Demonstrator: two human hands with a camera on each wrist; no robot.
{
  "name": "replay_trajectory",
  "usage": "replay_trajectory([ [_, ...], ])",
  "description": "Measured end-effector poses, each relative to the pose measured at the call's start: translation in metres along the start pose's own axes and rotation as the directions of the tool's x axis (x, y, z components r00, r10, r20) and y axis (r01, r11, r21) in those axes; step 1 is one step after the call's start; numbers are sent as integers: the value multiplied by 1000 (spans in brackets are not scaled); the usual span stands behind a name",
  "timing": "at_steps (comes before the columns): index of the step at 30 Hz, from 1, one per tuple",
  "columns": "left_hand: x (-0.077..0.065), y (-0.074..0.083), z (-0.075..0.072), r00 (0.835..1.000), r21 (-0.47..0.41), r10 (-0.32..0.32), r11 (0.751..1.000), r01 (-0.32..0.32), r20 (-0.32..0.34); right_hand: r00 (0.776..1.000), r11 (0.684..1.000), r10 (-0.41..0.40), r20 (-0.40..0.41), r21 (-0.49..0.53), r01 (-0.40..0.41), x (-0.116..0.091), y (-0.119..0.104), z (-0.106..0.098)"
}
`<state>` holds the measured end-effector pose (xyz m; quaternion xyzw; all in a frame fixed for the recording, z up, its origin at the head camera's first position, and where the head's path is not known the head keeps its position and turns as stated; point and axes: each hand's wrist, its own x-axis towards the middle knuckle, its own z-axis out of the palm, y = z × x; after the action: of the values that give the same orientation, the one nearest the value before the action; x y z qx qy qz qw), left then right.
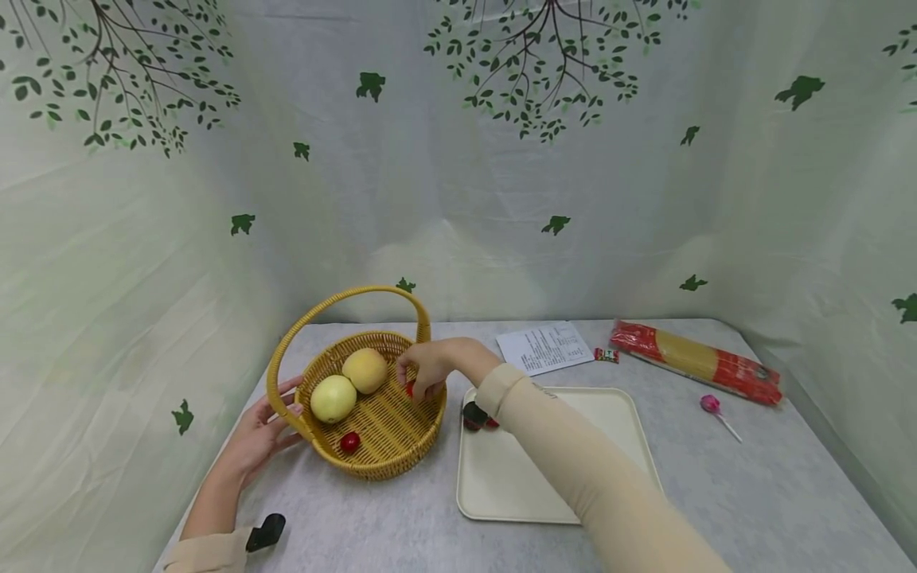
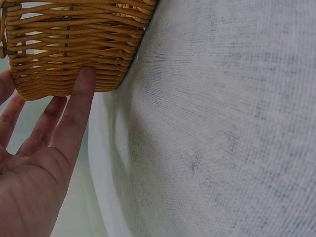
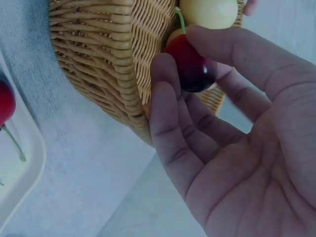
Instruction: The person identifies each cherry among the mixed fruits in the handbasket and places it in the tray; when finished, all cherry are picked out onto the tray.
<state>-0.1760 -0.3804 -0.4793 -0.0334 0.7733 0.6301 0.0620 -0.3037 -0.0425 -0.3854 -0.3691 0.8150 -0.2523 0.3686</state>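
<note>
A dark red cherry [image 3: 191, 63] with a green stem is pinched between the thumb and fingers of my right hand [image 1: 432, 368], over the right inner side of a wicker basket [image 1: 387, 430]. Inside the basket lie a pale yellow-green round fruit [image 1: 333, 399], a yellow round fruit [image 1: 366, 371] and another red cherry [image 1: 349, 442]. My left hand [image 1: 261, 434] is at the basket's left side beneath the tall handle [image 1: 337, 298]. Its extended fingers [image 2: 74, 116] touch the outside of the weave in the left wrist view.
Right of the basket, a cream tray [image 1: 523, 493] holds dark red cherries [image 1: 491, 423], partly hidden by my right sleeve. Behind it lie a printed sheet [image 1: 544, 348] and a small red-green wrapped candy [image 1: 606, 355]. Farther right are a red-and-yellow long packet [image 1: 695, 360] and a pink lollipop [image 1: 710, 403].
</note>
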Motion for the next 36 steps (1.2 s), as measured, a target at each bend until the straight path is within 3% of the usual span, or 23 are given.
replay_trajectory([
  [11,0,-1,0,1000,-4,4,1000,-4,2,993,988,-111,-31,-109,107,-13,5,-9],
  [24,-1,0,-1,1000,0,2,1000,-2,1,985,984,-114,-130,-149,95,-47,30,-17],
  [36,0,-3,-2,1000,-15,8,1000,-8,0,956,989,-108,-272,-129,75,-87,59,-17],
])
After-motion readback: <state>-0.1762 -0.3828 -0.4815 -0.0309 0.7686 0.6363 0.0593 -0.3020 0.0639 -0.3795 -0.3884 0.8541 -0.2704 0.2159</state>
